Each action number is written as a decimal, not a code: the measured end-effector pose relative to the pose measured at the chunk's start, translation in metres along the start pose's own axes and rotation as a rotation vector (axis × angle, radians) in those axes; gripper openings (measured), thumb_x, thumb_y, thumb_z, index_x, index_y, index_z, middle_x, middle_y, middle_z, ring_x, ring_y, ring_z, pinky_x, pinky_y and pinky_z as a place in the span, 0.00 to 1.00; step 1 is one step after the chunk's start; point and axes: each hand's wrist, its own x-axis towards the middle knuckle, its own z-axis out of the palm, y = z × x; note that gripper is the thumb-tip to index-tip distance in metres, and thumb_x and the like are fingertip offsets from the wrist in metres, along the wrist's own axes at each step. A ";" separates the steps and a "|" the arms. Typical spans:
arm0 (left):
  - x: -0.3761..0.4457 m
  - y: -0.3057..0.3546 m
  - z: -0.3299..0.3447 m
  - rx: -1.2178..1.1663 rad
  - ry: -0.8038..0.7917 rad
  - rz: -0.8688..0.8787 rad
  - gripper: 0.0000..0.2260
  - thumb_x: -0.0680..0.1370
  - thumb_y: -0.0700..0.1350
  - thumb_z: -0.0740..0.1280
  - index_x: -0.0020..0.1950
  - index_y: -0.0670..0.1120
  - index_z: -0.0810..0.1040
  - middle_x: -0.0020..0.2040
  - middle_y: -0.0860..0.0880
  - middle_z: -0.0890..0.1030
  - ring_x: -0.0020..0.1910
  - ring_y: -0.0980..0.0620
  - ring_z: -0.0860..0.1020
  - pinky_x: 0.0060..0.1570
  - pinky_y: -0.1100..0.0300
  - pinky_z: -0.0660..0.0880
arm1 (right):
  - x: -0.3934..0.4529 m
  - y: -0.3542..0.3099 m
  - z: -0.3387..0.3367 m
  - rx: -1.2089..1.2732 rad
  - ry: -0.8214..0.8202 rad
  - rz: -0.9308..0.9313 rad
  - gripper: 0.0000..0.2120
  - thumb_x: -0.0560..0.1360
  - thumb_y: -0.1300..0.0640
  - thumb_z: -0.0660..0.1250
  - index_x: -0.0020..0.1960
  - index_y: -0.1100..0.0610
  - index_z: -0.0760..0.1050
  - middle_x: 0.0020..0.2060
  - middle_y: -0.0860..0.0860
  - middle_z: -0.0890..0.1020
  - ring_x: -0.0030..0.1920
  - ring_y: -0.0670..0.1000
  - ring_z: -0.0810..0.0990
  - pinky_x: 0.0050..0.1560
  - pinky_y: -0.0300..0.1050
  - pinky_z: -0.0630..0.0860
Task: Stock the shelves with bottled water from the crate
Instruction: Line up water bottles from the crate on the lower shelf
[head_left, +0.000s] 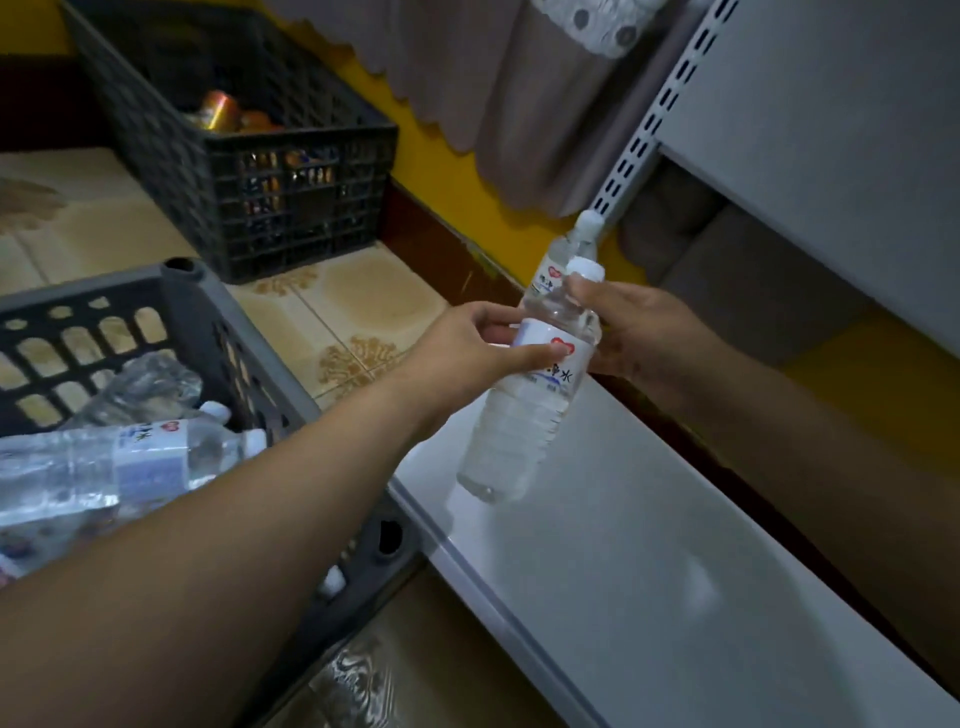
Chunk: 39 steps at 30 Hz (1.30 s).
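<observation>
The white metal shelf occupies the lower right of the view, its flat surface bare in the part shown; a second shelf board is mounted above it on a slotted upright. The lower board is judged to be the destination, since the bottle is carried directly above its left end.

The grey crate stands on the tiled floor just beside the shelf end, presumably so that each transfer stays short. Several water bottles lie on their sides inside it, so stocking is judged to be far from complete. A black crate holding orange and gold containers is set farther back, against the yellow wall.

One bottle is held in the air, tilted, cap uppermost, base toward the shelf. A second bottle is visible directly behind it; whether it stands on something or is also held cannot be determined.

The left hand is clamped on the bottle at its label, thumb in front and fingers behind. The right hand is wrapped around the neck region just below the white cap. The two-handed grip is judged to serve a handover or to steady the bottle for upright placement.
</observation>
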 end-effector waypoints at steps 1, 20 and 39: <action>0.004 -0.002 0.007 0.039 0.006 0.012 0.28 0.67 0.53 0.79 0.63 0.49 0.76 0.54 0.51 0.83 0.51 0.53 0.82 0.53 0.52 0.81 | -0.001 0.004 -0.005 0.024 0.028 -0.007 0.16 0.79 0.48 0.65 0.60 0.57 0.78 0.52 0.53 0.85 0.50 0.51 0.86 0.52 0.49 0.82; 0.126 -0.068 0.090 -0.211 -0.107 -0.353 0.35 0.78 0.30 0.62 0.78 0.57 0.57 0.78 0.48 0.59 0.73 0.46 0.65 0.65 0.46 0.72 | 0.123 0.044 -0.059 -0.246 0.489 -0.129 0.15 0.77 0.49 0.69 0.61 0.55 0.76 0.53 0.50 0.81 0.52 0.48 0.81 0.57 0.49 0.79; 0.107 -0.063 0.068 0.182 -0.183 -0.225 0.31 0.78 0.37 0.63 0.79 0.52 0.57 0.76 0.45 0.64 0.69 0.45 0.70 0.66 0.52 0.71 | 0.130 0.041 -0.050 -0.204 0.468 0.055 0.26 0.77 0.46 0.68 0.71 0.56 0.68 0.63 0.54 0.77 0.60 0.53 0.78 0.58 0.50 0.76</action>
